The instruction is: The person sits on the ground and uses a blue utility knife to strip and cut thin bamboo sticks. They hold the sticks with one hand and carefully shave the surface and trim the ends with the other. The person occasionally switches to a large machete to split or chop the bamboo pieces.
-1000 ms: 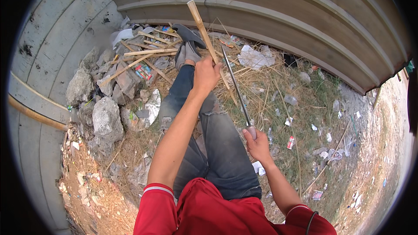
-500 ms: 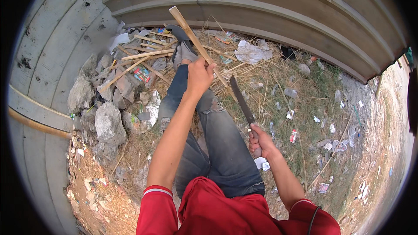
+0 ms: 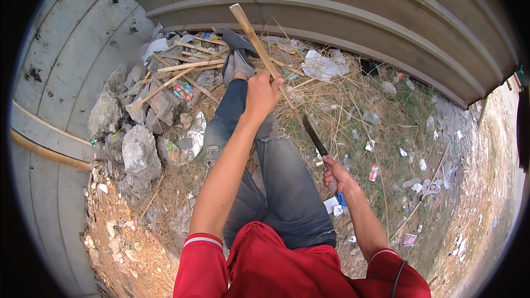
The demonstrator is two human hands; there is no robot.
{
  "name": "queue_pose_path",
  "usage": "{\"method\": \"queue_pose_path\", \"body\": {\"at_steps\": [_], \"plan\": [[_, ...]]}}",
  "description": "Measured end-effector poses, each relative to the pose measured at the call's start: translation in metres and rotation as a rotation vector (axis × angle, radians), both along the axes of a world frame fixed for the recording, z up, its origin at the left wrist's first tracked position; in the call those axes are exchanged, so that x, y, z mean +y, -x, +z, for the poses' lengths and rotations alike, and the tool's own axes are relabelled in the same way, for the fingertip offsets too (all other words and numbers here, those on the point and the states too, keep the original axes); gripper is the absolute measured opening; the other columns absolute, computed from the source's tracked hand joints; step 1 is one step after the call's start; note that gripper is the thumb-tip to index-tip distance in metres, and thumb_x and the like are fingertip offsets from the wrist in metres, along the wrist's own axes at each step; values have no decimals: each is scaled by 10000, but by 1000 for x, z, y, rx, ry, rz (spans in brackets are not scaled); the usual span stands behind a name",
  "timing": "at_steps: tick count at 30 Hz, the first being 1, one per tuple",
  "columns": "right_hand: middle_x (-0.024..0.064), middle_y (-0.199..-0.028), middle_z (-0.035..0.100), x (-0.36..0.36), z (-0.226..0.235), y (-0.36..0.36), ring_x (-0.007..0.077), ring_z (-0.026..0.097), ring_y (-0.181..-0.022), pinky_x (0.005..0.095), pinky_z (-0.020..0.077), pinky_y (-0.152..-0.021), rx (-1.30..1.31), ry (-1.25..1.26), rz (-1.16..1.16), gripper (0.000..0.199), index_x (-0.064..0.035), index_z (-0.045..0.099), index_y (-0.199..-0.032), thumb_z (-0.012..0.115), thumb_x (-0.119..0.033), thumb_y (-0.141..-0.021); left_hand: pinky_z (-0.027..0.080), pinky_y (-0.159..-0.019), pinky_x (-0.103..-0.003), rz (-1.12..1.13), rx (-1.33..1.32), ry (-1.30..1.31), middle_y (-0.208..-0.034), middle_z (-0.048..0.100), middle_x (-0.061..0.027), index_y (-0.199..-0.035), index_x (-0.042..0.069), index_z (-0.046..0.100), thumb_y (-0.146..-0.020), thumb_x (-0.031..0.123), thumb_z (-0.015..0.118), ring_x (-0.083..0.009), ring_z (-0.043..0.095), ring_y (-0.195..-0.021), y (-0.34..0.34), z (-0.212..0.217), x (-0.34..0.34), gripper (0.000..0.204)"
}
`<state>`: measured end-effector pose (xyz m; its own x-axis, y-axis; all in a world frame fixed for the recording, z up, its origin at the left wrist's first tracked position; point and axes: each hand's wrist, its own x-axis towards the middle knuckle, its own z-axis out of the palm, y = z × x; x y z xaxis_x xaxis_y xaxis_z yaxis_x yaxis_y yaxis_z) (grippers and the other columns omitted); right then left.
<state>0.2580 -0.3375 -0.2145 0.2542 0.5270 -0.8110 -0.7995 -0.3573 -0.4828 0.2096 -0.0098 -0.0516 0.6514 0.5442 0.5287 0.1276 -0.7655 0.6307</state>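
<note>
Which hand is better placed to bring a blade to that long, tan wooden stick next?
Probably the right hand: it grips the long, dark-bladed metal knife, its tip near the lower end of the tan wooden stick. The left hand is occupied, clasping the stick.

The work location is an outdoor plot point(image 3: 406, 132) of rough ground, bounded by a brown ribbed fence point(image 3: 353, 19) beyond the grip of the left hand point(image 3: 263, 96) and by a grey panelled wall point(image 3: 61, 83) farther out to its left. Broken rocks point(image 3: 139, 152) lie to the left of that grip. Dry grass point(image 3: 337, 105) covers the area ahead of the right hand point(image 3: 335, 174), with scattered litter point(image 3: 374, 173) and a sunlit strip of ground point(image 3: 494, 160) to its right.
</note>
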Motion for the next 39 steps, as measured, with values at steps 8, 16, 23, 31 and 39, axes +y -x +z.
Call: {"method": "queue_pose_path", "body": {"at_steps": [8, 16, 23, 31, 39], "plan": [[330, -793, 654, 12, -30, 53, 471, 677, -785, 518, 517, -726, -1179, 179, 316, 469, 75, 650, -935, 662, -393, -968, 533, -661, -450, 55, 17, 43, -773, 702, -201, -951, -37, 671, -861, 40, 757, -378, 705, -739, 4, -1, -1, 147], [25, -691, 549, -34, -57, 14, 128, 525, -508, 329, 417, -441, -38, 66, 2, 387, -68, 578, -857, 669, -426, -975, 563, -641, -413, 89, -34, 108, -783, 708, -206, -933, -45, 660, -879, 48, 745, -344, 734, -728, 33, -16, 6, 136], [10, -556, 493, 2, 1, 34, 113, 489, -493, 315, 403, -464, -809, 57, 73, 451, -50, 567, -736, 688, -414, -973, 578, -645, -334, 112, -22, 134, -758, 739, -153, -1008, -48, 683, -905, 68, 745, -240, 756, -699, 39, -15, 8, 167], [305, -862, 693, -16, -58, 52, 467, 688, -862, 523, 526, -795, -1225, 244, 403, 579, 64, 691, -896, 653, -512, -935, 599, -632, -305, 159, -117, 292, -772, 718, -124, -1020, -55, 669, -943, 62, 719, -182, 742, -709, 55, -13, 0, 149], [324, -895, 693, -112, -57, 34, 510, 677, -910, 541, 533, -811, -1247, 630, 398, 602, 27, 699, -907, 656, -573, -905, 654, -778, -303, 170, -463, 298, -1022, 698, -132, -1133, -59, 613, -1010, 98, 664, -189, 731, -881, 169, 91, 12, 205]]}}
